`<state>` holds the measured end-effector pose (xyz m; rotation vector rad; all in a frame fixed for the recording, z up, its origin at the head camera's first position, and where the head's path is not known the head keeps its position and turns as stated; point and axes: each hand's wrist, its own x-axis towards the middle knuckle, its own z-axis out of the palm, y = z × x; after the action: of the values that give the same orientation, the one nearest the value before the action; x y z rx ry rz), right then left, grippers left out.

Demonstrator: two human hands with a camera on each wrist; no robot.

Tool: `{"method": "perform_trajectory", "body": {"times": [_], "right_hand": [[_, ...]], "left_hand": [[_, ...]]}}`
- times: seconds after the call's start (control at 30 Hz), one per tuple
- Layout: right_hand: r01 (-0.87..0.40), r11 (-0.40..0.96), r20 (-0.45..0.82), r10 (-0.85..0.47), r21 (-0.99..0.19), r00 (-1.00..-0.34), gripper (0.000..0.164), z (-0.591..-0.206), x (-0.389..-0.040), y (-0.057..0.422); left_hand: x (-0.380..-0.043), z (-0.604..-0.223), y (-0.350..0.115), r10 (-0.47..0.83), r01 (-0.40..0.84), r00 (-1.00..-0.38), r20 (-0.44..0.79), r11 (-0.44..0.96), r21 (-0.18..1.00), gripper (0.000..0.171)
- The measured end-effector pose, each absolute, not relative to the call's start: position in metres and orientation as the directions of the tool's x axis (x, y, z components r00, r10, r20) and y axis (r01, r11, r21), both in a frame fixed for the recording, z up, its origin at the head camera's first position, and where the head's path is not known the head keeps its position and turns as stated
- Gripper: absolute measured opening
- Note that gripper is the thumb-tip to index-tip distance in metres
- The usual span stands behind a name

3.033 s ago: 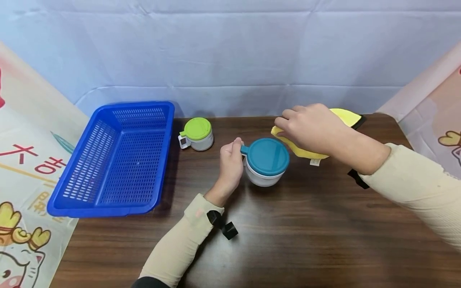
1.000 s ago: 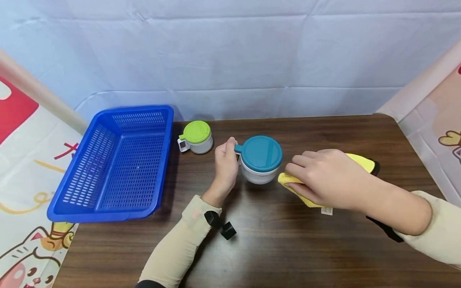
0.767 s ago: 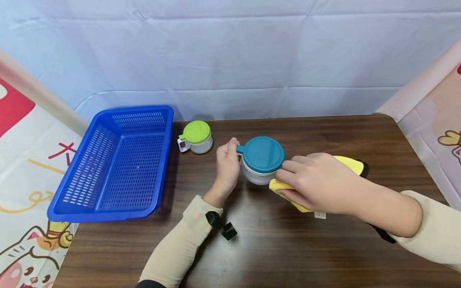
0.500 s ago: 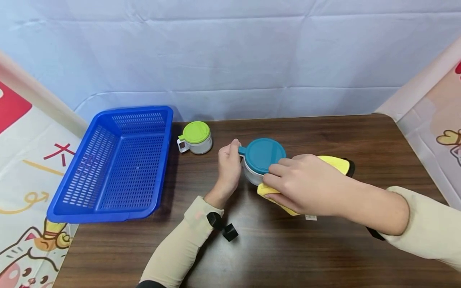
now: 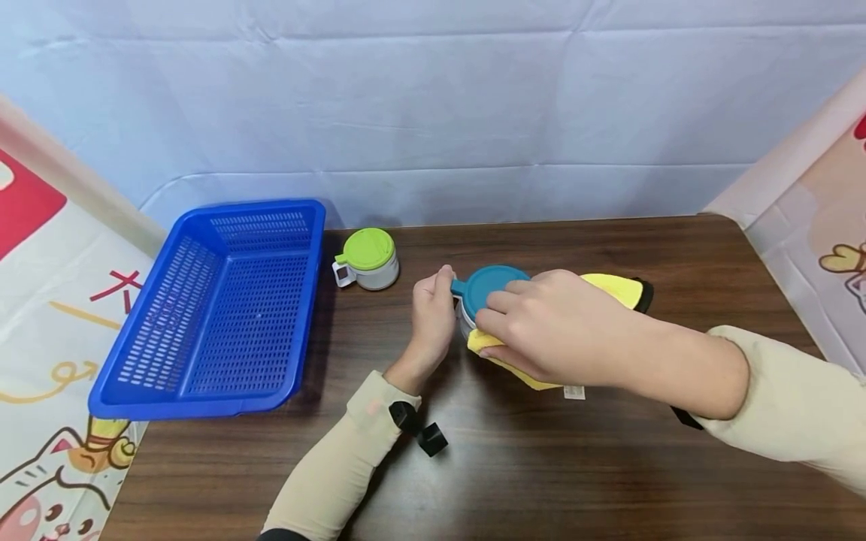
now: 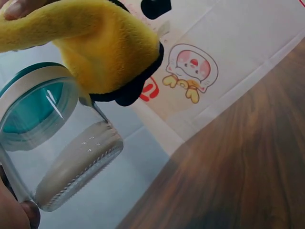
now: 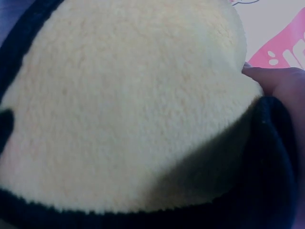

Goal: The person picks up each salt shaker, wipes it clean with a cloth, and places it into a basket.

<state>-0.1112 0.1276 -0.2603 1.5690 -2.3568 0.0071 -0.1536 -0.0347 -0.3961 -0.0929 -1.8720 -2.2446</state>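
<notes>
- Left hand (image 5: 433, 312): fingers curled at the handle side of the teal-lidded jar (image 5: 489, 287), gripping it; thumb up, close by the lid's tab (image 5: 458, 288)
- Right hand (image 5: 548, 327): fingers bent over the yellow cloth (image 5: 614, 288), pinching it with the thumb on the near side; part of the grip is hidden by the back of the hand
- Cloth: folded in the hand, brought up against the right side of the jar in the head view; exact contact unclear; black border (image 5: 645, 296) at its far end, white label (image 5: 574, 392) hanging on the near side
- Teal-lidded jar: lid on, clear wall and pale base seen in the left wrist view; located around mid-width of the tabletop (image 5: 541, 473), nearer the rear edge than the front; cannot tell whether its base touches the wood
- Right wrist view: mostly filled by the pale pile of the cloth and its dark border
- Both forearms in cream sleeves (image 5: 345, 458); black strap piece (image 5: 406, 415) at the left cuff
- Green-lidded jar (image 5: 368, 259): upright near the rear edge of the tabletop, left of the held jar and well apart from it, handle pointing left
- Blue basket (image 5: 196, 410): at the left edge of the tabletop, covering the rear left corner from view; perforated walls and floor
- Pale sheet (image 5: 433, 98): hangs behind the rear edge; printed sheets (image 5: 54, 481) with cartoon figures stand beyond the left and right edges
</notes>
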Motion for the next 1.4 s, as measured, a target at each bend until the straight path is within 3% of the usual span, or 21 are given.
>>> {"method": "perform_trajectory", "body": {"times": [0.43,0.73,0.97,1.4], "right_hand": [[-0.885,0.465,0.178,-0.874,0.038,-0.452,0.036,-0.258,-0.127,0.128],[-0.875,0.483,0.172,-0.859,-0.039,-0.482,0.036,-0.260,-0.140,0.130],[-0.828,0.559,0.169,-0.813,-0.036,-0.557,0.029,-0.261,-0.161,0.141],[-0.787,0.616,0.201,-0.770,-0.012,-0.606,0.025,-0.268,-0.183,0.157]], "left_hand": [[-0.149,-0.393,-0.034,-0.052,0.230,-0.973,0.224,-0.140,0.963,0.052],[-0.148,-0.394,-0.034,0.006,0.268,-0.963,0.269,-0.076,0.961,0.050],[-0.148,-0.394,-0.034,0.021,0.269,-0.963,0.270,-0.051,0.962,0.051],[-0.148,-0.396,-0.034,-0.021,0.233,-0.972,0.233,-0.074,0.970,0.052]]}}
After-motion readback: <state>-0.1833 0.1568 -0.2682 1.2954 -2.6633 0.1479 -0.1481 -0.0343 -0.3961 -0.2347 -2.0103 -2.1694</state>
